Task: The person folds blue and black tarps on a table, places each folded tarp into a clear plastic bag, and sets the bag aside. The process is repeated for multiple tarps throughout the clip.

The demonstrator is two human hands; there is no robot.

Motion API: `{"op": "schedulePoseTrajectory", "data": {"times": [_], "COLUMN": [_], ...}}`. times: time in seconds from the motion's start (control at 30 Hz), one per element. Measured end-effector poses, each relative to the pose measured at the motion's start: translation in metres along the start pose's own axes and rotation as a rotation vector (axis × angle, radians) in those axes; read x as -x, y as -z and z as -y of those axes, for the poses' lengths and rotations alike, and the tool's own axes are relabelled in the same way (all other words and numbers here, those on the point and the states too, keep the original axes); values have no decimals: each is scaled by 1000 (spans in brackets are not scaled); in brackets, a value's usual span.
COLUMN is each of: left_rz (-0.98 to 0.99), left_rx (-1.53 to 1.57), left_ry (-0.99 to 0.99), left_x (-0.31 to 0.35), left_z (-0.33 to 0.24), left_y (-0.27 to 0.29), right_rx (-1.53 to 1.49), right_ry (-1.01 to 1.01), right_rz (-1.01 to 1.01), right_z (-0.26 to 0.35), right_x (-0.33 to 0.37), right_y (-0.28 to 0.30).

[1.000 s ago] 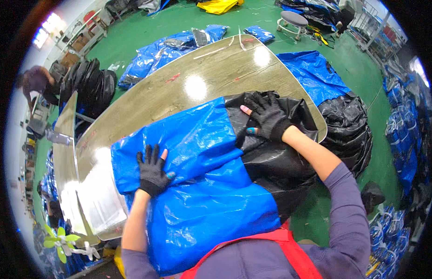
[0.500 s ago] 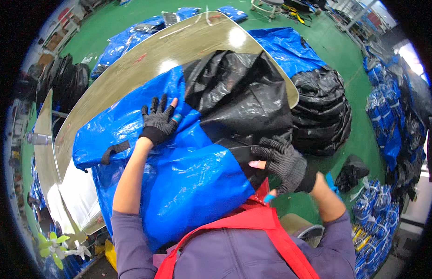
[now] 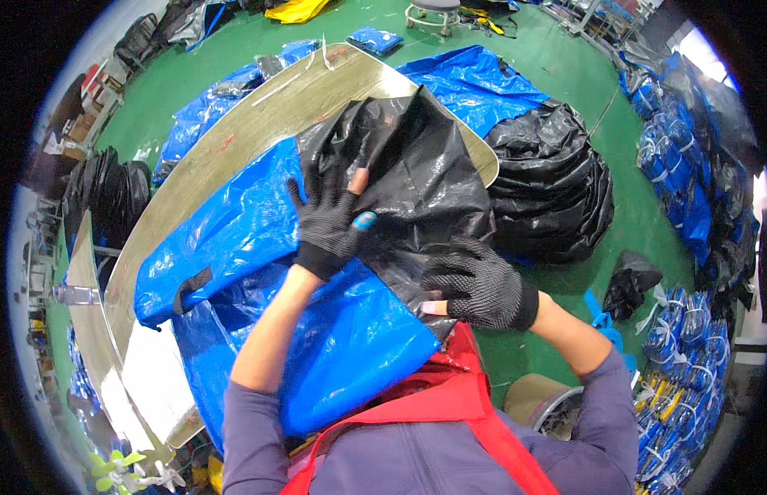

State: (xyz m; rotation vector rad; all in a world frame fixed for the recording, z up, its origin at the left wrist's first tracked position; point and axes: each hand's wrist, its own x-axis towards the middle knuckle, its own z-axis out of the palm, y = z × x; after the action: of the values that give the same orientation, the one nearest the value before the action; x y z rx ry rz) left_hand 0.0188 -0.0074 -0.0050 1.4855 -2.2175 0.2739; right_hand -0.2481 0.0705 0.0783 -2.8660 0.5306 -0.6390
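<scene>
A blue-and-black woven plastic bag (image 3: 317,363) lies spread over a wood-look tabletop (image 3: 260,103), creased and shiny, with a short black strap (image 3: 192,289) on its left part. My left hand (image 3: 330,219), in a dark grip glove with thumb and one fingertip bare, rests open with spread fingers near the seam of blue and black. A blue band wraps the thumb. Over the black part's near right edge, my right hand (image 3: 474,285), gloved alike, lies palm down with fingers stretched out leftward. Its palm side is hidden.
Beyond the table's right corner stands a heap of black and blue sheeting (image 3: 552,181). Tied blue bundles (image 3: 680,355) line the right side. A bucket-like container (image 3: 540,400) is by my right elbow. A round stool (image 3: 433,12) stands on the green floor far ahead.
My left hand has slid right from the blue part toward the black. My right hand has come left, onto the black edge. The view has shifted, showing more floor ahead.
</scene>
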Motion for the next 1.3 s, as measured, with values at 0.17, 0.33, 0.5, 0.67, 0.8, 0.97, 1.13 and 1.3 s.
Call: {"op": "schedulePoseTrajectory", "data": {"times": [0.17,0.33,0.5,0.67,0.8,0.97,1.13,1.3], "left_rz": [273,284,297,286,-33,311,246,271], "left_rx": [163,186,239,283,344,157,73,338], "left_ry": [-355,-316,-313,-295,-273,-227,-174,-196], "left_x": [5,34,58,71,50,19,28,20], "left_z": [-58,-44,-12,12,12,-2,9,-4], "left_y": [-23,-31,-10,11,7,-16,-26,-13], "right_rx": [-41,180,219,188,-250,-331,104,-141], "right_ry": [-56,-209,-539,-322,-865,-815,-930,-145], "right_rz": [-183,-18,430,-115,-822,-300,-233,-244], "right_z": [-25,-52,-89,-83,-104,-146,-126,-43], "right_x": [-49,-81,-132,-113,-34,-1,-7,-38], "right_y": [-30,-44,-71,-72,-32,-19,24,64]}}
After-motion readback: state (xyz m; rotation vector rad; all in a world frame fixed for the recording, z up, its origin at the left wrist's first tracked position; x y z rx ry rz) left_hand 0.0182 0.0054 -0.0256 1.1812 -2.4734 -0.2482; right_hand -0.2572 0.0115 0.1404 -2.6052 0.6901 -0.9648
